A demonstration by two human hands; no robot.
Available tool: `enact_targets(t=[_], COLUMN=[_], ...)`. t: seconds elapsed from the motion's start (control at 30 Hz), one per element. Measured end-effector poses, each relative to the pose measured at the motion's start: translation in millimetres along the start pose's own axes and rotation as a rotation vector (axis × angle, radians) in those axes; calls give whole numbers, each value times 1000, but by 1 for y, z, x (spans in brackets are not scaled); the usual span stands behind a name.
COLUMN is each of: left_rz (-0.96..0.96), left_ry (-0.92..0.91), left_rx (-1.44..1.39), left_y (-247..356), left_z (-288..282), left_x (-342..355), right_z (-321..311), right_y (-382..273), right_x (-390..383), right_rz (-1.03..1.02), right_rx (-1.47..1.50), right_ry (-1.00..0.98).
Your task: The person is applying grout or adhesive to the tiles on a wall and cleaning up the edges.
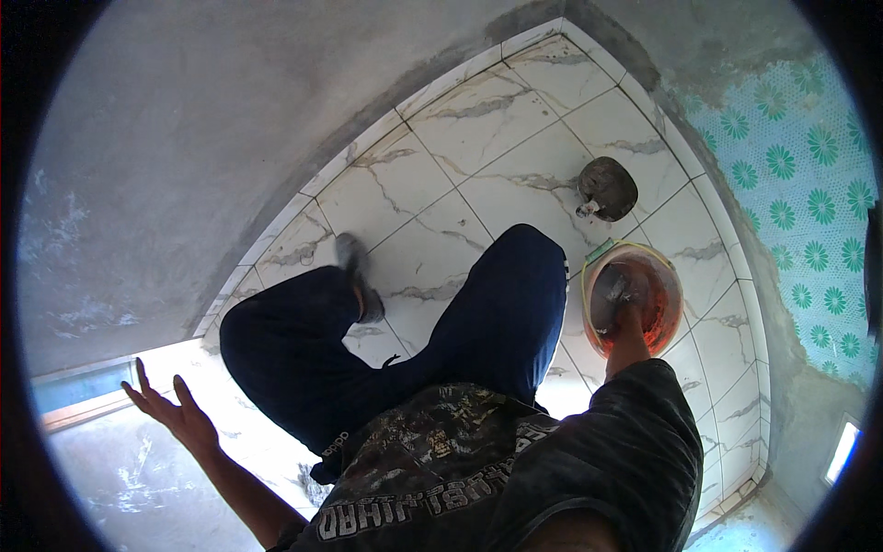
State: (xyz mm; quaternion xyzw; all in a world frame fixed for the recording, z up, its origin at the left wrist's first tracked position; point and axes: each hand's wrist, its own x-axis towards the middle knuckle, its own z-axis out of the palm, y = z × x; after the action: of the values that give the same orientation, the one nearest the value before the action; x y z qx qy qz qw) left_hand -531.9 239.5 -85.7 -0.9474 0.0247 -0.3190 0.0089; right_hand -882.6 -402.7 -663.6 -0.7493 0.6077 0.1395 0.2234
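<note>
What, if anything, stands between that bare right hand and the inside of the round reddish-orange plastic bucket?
Nothing visible: the right hand is inside the open bucket; the yellow handle with green grip lies off to the side.

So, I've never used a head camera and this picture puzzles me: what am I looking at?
There's no machine here, just a person's two bare hands. A wide camera worn on the head looks down, which bends straight edges, so you see the person's own shirt and trousers. The left hand is open and empty. The right hand reaches into a reddish bucket; whether it grips anything there is hard to tell. On the tiled floor, just beyond the bucket, sits a dark, rounded object.
</note>
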Motion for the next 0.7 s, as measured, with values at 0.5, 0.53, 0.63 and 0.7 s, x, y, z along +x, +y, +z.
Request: enact_targets(t=[0.5,0.53,0.63,0.7], left_rz=[158,123,119,132], left_ry=[-410,-379,-364,-358], left_rx=[-646,-677,-653,-624], left_y=[156,158,158,154], left_z=[122,125,130,131], left_x=[-17,-14,-12,-12], right_z=[-2,-2,-1,0], right_y=[-24,-26,-26,-31], right_x=[-6,-6,-5,-2], right_rz=[10,14,15,5], right_rx=[-20,-19,-29,-39], right_ry=[19,17,12,8])
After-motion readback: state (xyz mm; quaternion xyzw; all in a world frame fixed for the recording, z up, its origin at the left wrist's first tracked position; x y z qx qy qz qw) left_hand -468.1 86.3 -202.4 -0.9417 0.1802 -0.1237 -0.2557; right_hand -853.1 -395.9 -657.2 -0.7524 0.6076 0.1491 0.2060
